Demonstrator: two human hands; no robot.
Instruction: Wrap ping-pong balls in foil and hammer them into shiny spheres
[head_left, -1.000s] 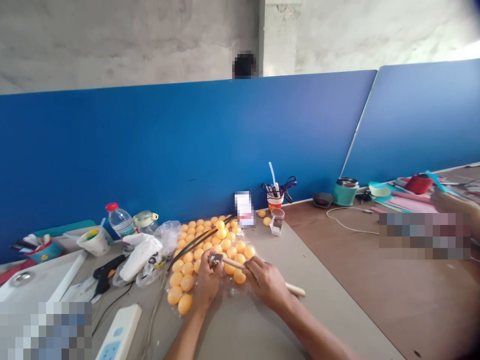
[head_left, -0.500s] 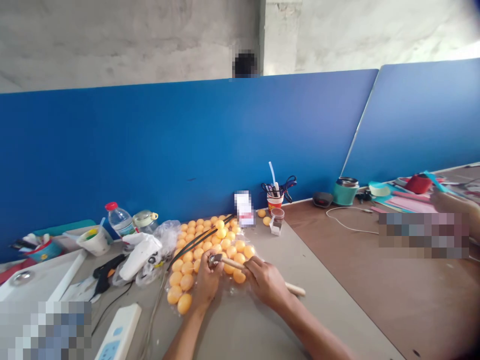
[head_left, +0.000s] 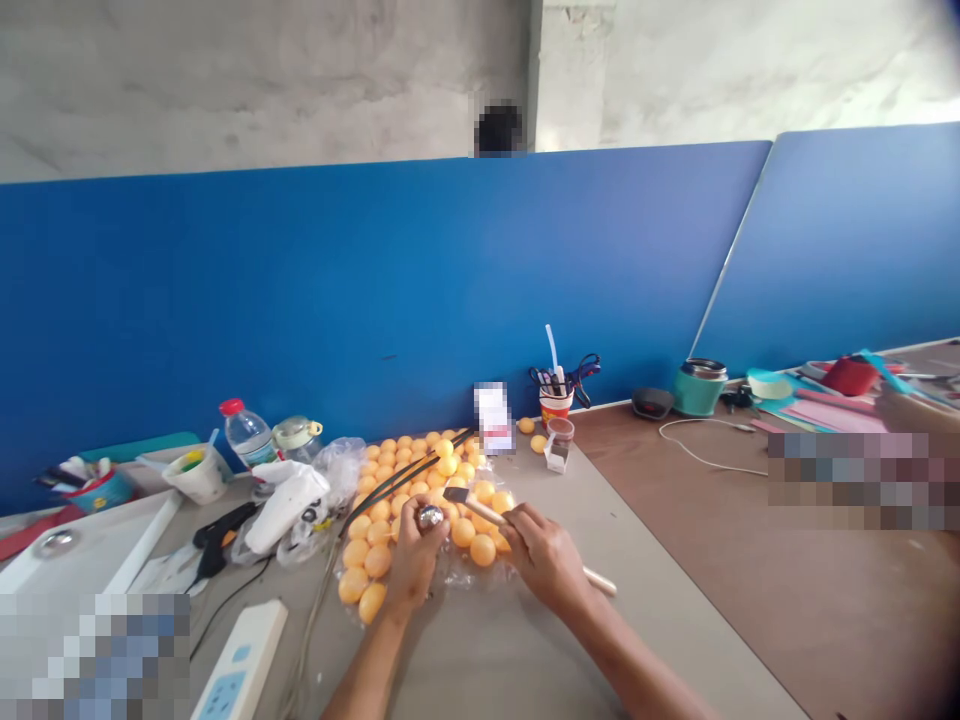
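Observation:
My left hand (head_left: 411, 560) is closed round a small shiny silver ball (head_left: 430, 516), held up at the fingertips. My right hand (head_left: 546, 560) grips a wooden-handled brush (head_left: 487, 514); its bristle end points left and stands a little apart from the silver ball. Both hands hover over a clear bag of several orange ping-pong balls (head_left: 420, 500) lying on the grey table (head_left: 495, 660). Two thin black rods (head_left: 405, 478) lie across the balls.
Left: a white power strip (head_left: 240, 665), a black glue gun (head_left: 221, 530), plastic bags (head_left: 300, 500), a water bottle (head_left: 244, 435), cups (head_left: 196, 474). Behind: a red cup of scissors and pens (head_left: 555, 400), a blue partition (head_left: 375, 300). Right: brown table (head_left: 750, 560), white cable, teal pot (head_left: 697, 385), another person's blurred area.
The brush tip has lifted off the silver ball and shifted slightly right. The view has shifted a little; both hands sit slightly lower and to the right.

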